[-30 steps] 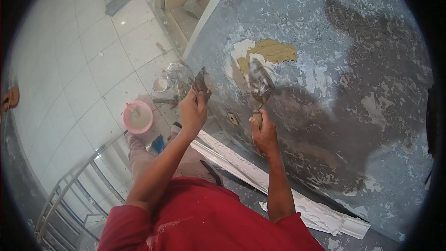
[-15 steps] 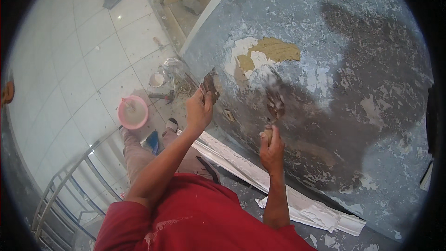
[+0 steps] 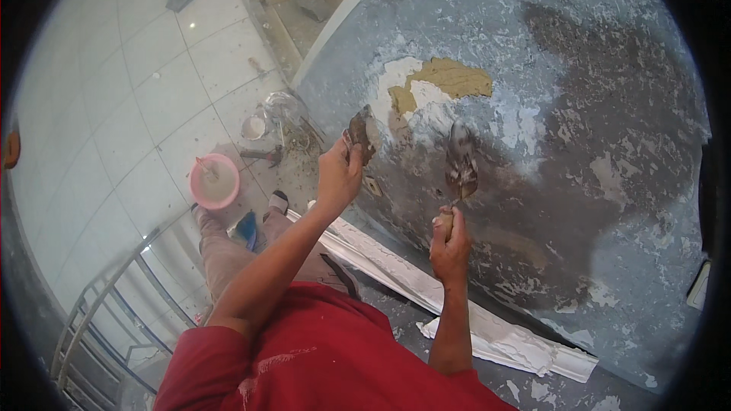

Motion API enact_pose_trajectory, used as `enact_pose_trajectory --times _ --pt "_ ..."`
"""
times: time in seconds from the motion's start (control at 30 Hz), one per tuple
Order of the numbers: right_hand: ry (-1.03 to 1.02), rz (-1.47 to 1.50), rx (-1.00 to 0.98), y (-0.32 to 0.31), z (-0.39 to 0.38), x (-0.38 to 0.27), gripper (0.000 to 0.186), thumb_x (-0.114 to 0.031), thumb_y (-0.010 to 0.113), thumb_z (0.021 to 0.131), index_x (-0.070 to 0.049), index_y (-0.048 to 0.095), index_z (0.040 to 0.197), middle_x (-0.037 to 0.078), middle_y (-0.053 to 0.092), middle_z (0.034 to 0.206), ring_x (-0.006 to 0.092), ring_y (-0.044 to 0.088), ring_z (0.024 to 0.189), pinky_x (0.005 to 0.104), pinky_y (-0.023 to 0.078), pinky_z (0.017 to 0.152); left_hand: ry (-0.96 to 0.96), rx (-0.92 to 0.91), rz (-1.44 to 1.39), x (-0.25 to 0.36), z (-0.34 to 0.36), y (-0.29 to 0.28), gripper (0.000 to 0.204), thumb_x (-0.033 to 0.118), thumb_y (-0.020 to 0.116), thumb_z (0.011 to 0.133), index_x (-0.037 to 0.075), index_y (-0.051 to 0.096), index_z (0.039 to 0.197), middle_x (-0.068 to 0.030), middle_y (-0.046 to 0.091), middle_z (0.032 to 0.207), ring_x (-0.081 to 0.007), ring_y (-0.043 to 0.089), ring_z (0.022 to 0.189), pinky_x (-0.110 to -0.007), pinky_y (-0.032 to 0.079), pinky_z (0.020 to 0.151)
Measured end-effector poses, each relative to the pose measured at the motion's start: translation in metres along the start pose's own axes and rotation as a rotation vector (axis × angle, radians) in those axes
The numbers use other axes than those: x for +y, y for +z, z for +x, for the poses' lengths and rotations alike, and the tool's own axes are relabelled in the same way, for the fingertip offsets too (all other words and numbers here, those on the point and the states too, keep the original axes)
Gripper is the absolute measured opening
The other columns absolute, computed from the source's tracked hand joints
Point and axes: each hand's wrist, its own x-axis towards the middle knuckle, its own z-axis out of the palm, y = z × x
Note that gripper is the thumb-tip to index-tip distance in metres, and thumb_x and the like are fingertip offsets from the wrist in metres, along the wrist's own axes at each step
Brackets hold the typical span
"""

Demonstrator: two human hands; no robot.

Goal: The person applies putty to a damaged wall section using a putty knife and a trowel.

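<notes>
My right hand point(image 3: 451, 253) is wrapped round the wooden handle of a pointed trowel point(image 3: 461, 171). The trowel's blade is smeared with white and brown, and it points up the wall point(image 3: 563, 205); I cannot tell whether it touches the surface. Pinched in my left hand point(image 3: 339, 175) is a dark, brown-caked flat piece point(image 3: 360, 138), held to the left of the trowel; its exact kind is not clear. Just above the two tools, a tan plaster patch point(image 3: 457, 78) and white filler point(image 3: 430, 97) cover part of the scraped grey wall.
A pink basin point(image 3: 215, 181) of cloudy liquid stands on the tiled floor, near a hammer point(image 3: 261, 154) and a small white cup point(image 3: 253, 128). A long white moulding point(image 3: 388, 259) lies along the wall's foot. Metal railing point(image 3: 114, 297) curves at lower left. A wall socket point(image 3: 371, 186) sits near my left hand.
My left hand has shifted right and slightly up with the flat piece, closer to the trowel. The trowel has swung a little to the right, and its blade is less blurred.
</notes>
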Motion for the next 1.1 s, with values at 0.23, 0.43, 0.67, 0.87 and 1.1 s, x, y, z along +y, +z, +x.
enact_pose_trajectory --times 0.23,0.43,0.67,0.87,1.1 --pt "-0.142 -0.127 0.031 0.008 0.052 -0.006 0.043 -0.028 0.054 0.095 0.003 0.050 0.124 0.027 0.063 0.107 0.0445 0.061 0.096 0.0481 0.047 0.082 -0.085 -0.130 -0.222 -0.011 0.008 0.011 0.020 0.016 0.052 0.098 0.000 0.061 0.089 -0.0017 0.059 0.068 -0.0099 0.051 0.060 -0.026 0.043 0.060" --pt "-0.032 -0.079 0.029 -0.002 0.001 0.014 0.043 -0.028 0.054 0.095 0.003 0.050 0.124 0.026 0.064 0.107 0.0442 0.062 0.097 0.0475 0.047 0.082 -0.090 -0.139 -0.230 -0.019 0.011 0.006 0.021 0.015 0.051 0.098 0.001 0.058 0.085 -0.0023 0.058 0.067 -0.0100 0.054 0.062 -0.026 0.043 0.059" --pt "-0.138 -0.082 0.010 0.008 0.055 0.004 0.039 -0.024 0.056 0.094 0.003 0.052 0.121 0.027 0.064 0.106 0.0444 0.062 0.096 0.0468 0.049 0.081 -0.157 -0.127 -0.290 -0.025 0.011 0.005 0.021 0.014 0.050 0.098 0.001 0.058 0.084 -0.0025 0.058 0.068 -0.0100 0.053 0.061 -0.027 0.043 0.059" --pt "-0.095 -0.031 0.019 -0.011 0.013 0.025 0.038 -0.023 0.057 0.093 0.003 0.053 0.120 0.026 0.064 0.106 0.0442 0.063 0.096 0.0458 0.049 0.080 -0.170 -0.110 -0.265 -0.027 0.012 -0.016 0.020 0.015 0.050 0.099 0.003 0.058 0.084 -0.0019 0.059 0.068 -0.0091 0.052 0.060 -0.025 0.042 0.058" --pt "-0.150 -0.290 -0.061 0.025 0.039 0.024 0.039 -0.024 0.058 0.092 -0.001 0.053 0.123 0.020 0.064 0.111 0.0427 0.061 0.101 0.0467 0.049 0.084 -0.216 -0.104 -0.294 -0.032 0.007 -0.019 0.020 0.014 0.049 0.097 -0.001 0.062 0.097 -0.0013 0.060 0.073 -0.0093 0.052 0.064 -0.027 0.043 0.060"
